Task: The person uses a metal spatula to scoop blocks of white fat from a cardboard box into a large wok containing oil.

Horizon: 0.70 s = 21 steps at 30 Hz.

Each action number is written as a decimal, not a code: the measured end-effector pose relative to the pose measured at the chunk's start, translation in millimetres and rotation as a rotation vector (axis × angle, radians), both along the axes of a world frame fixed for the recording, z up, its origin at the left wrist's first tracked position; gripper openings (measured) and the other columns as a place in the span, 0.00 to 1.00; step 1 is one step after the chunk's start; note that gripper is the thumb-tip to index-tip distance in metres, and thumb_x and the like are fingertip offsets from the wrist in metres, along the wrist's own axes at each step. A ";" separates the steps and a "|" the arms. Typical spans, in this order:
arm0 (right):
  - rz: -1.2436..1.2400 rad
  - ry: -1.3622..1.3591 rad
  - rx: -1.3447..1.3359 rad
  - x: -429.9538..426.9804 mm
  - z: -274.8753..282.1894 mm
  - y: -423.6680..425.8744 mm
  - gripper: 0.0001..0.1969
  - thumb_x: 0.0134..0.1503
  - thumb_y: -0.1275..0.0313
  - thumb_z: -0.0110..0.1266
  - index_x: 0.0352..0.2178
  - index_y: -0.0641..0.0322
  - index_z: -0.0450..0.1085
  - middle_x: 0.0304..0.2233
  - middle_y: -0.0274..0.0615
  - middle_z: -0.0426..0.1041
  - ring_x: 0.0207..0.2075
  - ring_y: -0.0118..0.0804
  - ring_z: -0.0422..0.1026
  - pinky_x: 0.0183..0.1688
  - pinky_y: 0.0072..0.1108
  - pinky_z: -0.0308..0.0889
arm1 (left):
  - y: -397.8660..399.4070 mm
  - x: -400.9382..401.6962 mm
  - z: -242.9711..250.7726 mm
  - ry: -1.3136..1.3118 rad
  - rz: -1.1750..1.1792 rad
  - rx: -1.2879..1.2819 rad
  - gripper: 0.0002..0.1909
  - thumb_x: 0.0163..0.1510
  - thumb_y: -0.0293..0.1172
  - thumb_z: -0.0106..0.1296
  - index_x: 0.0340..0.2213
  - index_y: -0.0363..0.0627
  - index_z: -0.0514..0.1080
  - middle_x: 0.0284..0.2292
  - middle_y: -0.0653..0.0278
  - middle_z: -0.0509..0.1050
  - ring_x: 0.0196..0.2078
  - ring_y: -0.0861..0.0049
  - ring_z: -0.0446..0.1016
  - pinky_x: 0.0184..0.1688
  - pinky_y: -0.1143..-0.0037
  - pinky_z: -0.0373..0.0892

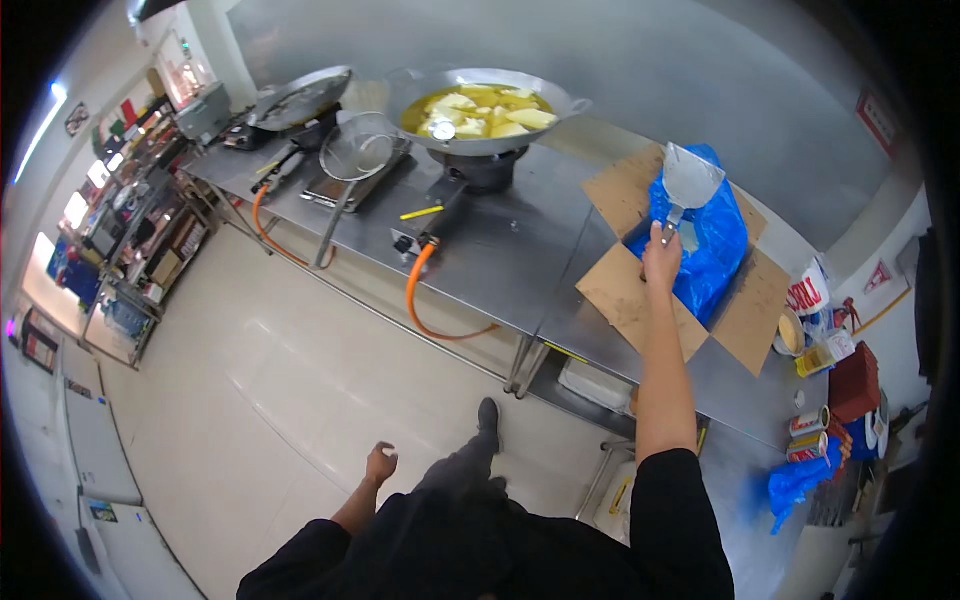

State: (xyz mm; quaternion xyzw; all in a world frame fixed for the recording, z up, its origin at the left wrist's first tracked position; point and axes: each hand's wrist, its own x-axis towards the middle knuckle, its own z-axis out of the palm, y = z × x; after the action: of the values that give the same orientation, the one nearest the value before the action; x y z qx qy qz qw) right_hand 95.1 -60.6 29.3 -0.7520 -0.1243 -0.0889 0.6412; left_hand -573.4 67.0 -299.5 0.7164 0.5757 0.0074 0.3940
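My right hand grips the handle of a wide metal scraper, blade upward, over an open cardboard box lined with a blue plastic bag. Some pale stuff shows in the bag beside my fingers. My left hand hangs low over the floor, fingers loosely curled, with nothing visible in it. At the back of the steel table, a large metal wok stands on a gas burner. Pale yellow chunks of fat lie in its yellow oil, and a round dial thermometer is at its near edge.
A wire strainer lies left of the wok, its handle jutting past the steel table edge. Another wok stands farther left. An orange gas hose loops below the edge. Cans and a blue plastic bag are at right.
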 end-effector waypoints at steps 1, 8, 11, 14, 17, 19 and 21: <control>-0.004 0.001 0.002 -0.3 -1.7 0.1 0.17 0.57 0.60 0.53 0.28 0.66 0.66 0.20 0.44 0.69 0.22 0.40 0.69 0.27 0.31 0.63 | 2.9 11.8 -4.5 -0.039 -0.035 0.111 0.15 0.50 0.30 0.55 0.41 0.43 0.70 0.17 0.59 0.74 0.18 0.75 0.73 0.23 0.73 0.71; -0.013 -0.107 -0.087 -7.2 -4.1 -4.5 0.15 0.58 0.62 0.51 0.33 0.67 0.65 0.25 0.48 0.69 0.30 0.45 0.69 0.34 0.33 0.63 | 10.8 301.1 134.7 -0.810 -0.003 -0.131 0.17 0.54 0.22 0.49 0.47 0.46 0.65 0.20 0.72 0.62 0.22 0.87 0.63 0.25 0.83 0.62; 0.149 0.193 0.110 -20.8 35.4 0.9 0.11 0.60 0.62 0.49 0.30 0.59 0.65 0.17 0.31 0.62 0.16 0.23 0.62 0.17 0.20 0.57 | 16.3 390.3 219.2 -1.108 -0.076 -0.093 0.17 0.56 0.20 0.48 0.47 0.43 0.63 0.23 0.74 0.61 0.24 0.90 0.60 0.26 0.86 0.59; 0.098 0.168 0.157 6.8 73.6 -20.5 0.11 0.61 0.62 0.48 0.30 0.57 0.65 0.15 0.28 0.61 0.13 0.19 0.58 0.12 0.16 0.52 | 18.6 454.1 288.6 -1.278 -0.171 -0.149 0.16 0.56 0.20 0.49 0.46 0.41 0.63 0.26 0.73 0.62 0.26 0.90 0.60 0.28 0.87 0.58; -0.008 0.123 0.000 40.6 121.5 -65.4 0.14 0.61 0.58 0.48 0.30 0.58 0.64 0.15 0.29 0.61 0.13 0.21 0.58 0.13 0.17 0.53 | 20.2 493.6 332.6 -1.418 -0.274 -0.142 0.16 0.55 0.19 0.49 0.46 0.39 0.63 0.27 0.73 0.62 0.28 0.90 0.60 0.29 0.87 0.58; -0.081 0.151 -0.045 58.5 144.3 -101.1 0.16 0.61 0.57 0.47 0.29 0.59 0.65 0.16 0.30 0.62 0.13 0.20 0.59 0.13 0.16 0.53 | 23.0 511.8 355.0 -1.445 -0.320 -0.182 0.16 0.54 0.18 0.49 0.45 0.38 0.63 0.27 0.73 0.62 0.29 0.89 0.60 0.30 0.87 0.59; -0.087 0.186 -0.429 75.4 159.1 -139.3 0.19 0.60 0.57 0.47 0.27 0.64 0.68 0.17 0.38 0.67 0.16 0.28 0.65 0.18 0.23 0.58 | 25.9 528.6 371.3 -1.475 -0.357 -0.214 0.16 0.54 0.18 0.49 0.45 0.38 0.63 0.27 0.72 0.62 0.29 0.89 0.60 0.31 0.87 0.59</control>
State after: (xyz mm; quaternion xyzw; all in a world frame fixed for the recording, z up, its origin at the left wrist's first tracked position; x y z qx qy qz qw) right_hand 170.5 -199.9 188.3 -0.8807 -0.0482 -0.0185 0.4708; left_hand -44.8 93.0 71.8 0.5660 0.0369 0.3641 0.7387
